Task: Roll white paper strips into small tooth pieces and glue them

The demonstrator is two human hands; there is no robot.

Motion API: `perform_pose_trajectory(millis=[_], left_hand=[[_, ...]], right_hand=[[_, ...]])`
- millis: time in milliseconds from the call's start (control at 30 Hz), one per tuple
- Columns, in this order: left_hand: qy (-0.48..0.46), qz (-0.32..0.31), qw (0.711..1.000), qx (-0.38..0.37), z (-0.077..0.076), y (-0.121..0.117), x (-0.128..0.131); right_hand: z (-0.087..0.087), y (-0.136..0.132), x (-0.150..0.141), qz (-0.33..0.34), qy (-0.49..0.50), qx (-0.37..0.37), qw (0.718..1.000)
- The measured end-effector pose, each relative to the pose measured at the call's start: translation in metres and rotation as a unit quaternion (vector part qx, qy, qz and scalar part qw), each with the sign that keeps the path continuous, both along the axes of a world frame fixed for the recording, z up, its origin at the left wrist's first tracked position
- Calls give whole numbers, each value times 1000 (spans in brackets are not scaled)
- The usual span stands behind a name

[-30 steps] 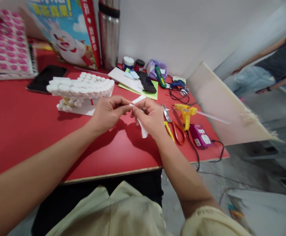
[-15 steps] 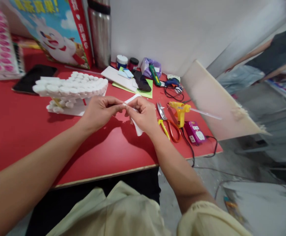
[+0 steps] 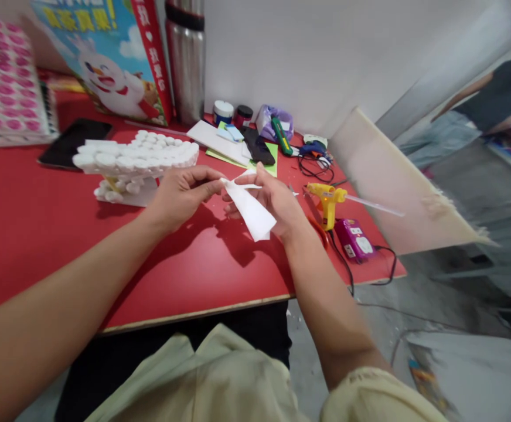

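A white strip of paper (image 3: 255, 215) hangs in the air over the red table, one end narrow and twisted, the other end wide and loose. My left hand (image 3: 181, 196) pinches the narrow end between thumb and fingertips. Behind and beside the paper is my right hand (image 3: 284, 202), its fingers apart and partly hidden by the strip; it may be touching the paper lightly. Just beyond my left wrist stands a white model (image 3: 136, 155) covered in rounded white pieces on a white base.
To the right lie a yellow glue gun (image 3: 327, 202) and a purple power socket (image 3: 356, 240) with cables. Behind are a green cutter (image 3: 282, 136), papers (image 3: 215, 140), jars (image 3: 223, 111) and a steel flask (image 3: 186, 64). A phone-like black slab (image 3: 73, 143) lies left. A person (image 3: 493, 105) stands at far right.
My right hand has loosened from its pinch near the left fingertips and moved right, its fingers spreading. The paper has swung into fuller view. The camera view has shifted slightly.
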State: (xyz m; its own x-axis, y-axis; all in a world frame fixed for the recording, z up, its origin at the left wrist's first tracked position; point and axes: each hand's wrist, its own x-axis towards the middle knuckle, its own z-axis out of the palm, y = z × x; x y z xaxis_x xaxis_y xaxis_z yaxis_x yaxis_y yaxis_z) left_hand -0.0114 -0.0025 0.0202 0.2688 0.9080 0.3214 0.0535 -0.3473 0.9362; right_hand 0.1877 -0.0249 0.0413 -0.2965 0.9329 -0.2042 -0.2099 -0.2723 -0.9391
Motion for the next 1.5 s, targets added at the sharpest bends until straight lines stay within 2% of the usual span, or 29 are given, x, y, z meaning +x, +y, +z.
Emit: perform_pose_trajectory(millis=[100, 167, 533, 733, 867, 967, 1133, 1300, 1500], left_hand=[[-16, -24, 999, 14, 0, 1, -1], [-16, -39, 999, 29, 1, 1, -1], [-9, -44, 999, 14, -2, 0, 1], [-12, -26, 1000, -6, -1, -4, 3], [-2, -6, 1000, -16, 0, -5, 4], [-8, 4, 1000, -20, 0, -5, 5], [-13, 7, 999, -30, -3, -4, 5], [-10, 29, 999, -28, -4, -6, 8], [-26, 104, 993, 39, -4, -16, 17]], right_hand=[[2, 3, 4, 71, 67, -100, 990], [1, 2, 3, 113, 100, -129, 980], [0, -4, -2, 142, 174, -86, 971], [-2, -5, -3, 80, 124, -43, 988], [-4, -6, -3, 15, 35, 22, 999], [-5, -7, -5, -39, -45, 78, 995], [-5, -9, -7, -81, -161, 147, 973], [-10, -11, -12, -114, -217, 196, 949], [-13, -20, -29, -214, -302, 318, 873]])
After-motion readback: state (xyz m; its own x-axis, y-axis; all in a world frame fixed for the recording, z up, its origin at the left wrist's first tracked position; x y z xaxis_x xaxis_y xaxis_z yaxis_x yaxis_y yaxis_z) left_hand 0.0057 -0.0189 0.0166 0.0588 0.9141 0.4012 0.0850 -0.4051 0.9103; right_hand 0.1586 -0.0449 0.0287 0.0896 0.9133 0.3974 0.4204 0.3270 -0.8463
